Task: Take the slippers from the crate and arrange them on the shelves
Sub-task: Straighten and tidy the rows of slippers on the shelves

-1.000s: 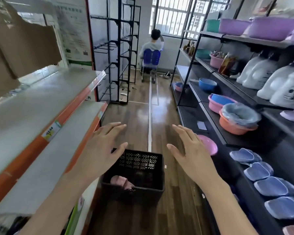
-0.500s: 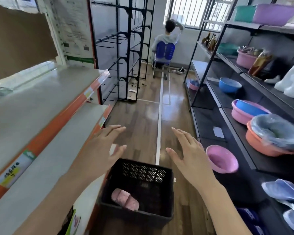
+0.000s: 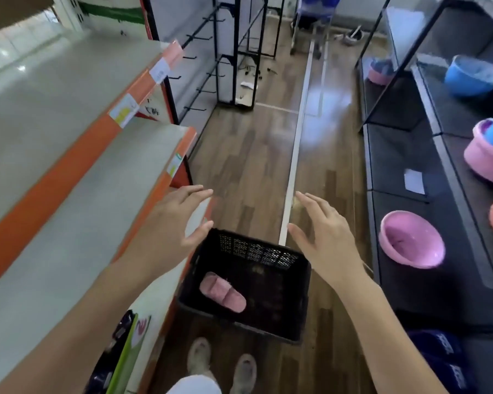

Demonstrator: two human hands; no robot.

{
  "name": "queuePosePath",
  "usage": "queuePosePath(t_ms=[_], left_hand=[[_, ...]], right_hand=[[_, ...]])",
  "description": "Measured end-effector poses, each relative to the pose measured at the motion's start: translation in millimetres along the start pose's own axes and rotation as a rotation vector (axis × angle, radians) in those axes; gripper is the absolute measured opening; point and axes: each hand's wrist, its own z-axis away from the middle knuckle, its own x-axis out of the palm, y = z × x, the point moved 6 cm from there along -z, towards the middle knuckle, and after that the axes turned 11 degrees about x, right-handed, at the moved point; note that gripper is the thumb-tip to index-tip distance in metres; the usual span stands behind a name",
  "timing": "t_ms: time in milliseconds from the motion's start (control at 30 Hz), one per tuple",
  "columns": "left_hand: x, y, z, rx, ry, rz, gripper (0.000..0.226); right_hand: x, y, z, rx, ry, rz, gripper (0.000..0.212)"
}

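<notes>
Hovering over crate [image 3: 257, 249], left hand [image 3: 168, 226] and right hand [image 3: 328, 243] spread empty, pink slipper [image 3: 222, 292] blurred.

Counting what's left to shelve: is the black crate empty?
Not empty: a pink slipper lies in the crate, near its left wall; the rest of its bottom looks bare.

Below the left fingers [image 3: 194, 193], a white-and-green pack [image 3: 141, 334] bears what looks like a red "2". The price labels [image 3: 123, 110] above them and the white lettering on the dark blue slippers [image 3: 444, 348] are too blurred to read.
</notes>
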Motion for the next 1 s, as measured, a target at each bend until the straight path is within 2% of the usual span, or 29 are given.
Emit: queuePosePath(t_ms=[233, 433, 767, 1000], left_hand=[[86.1, -67.3, -31.6, -0.014, -0.196, 0.094, 0.067], [178.0, -133.9, -28.0, -0.096, -0.387, 0.117, 0.058], [338.4, -238.9, 20.3, -0.194, -0.559, 0.149, 0.045], [465.7, -319.2, 74.8, -0.402, -0.695, 0.142, 0.046]], right_hand=[[83.8, 37.5, -39.5, 0.123, -0.124, -0.023, 0.052], [175.4, 80.5, -56.6, 0.259, -0.238, -0.040, 0.051], [353.0, 168.2, -32.6, 0.359, -0.470, 0.045, 0.055], [484.9, 233.8, -3.9, 0.408, -0.633, 0.103, 0.054]])
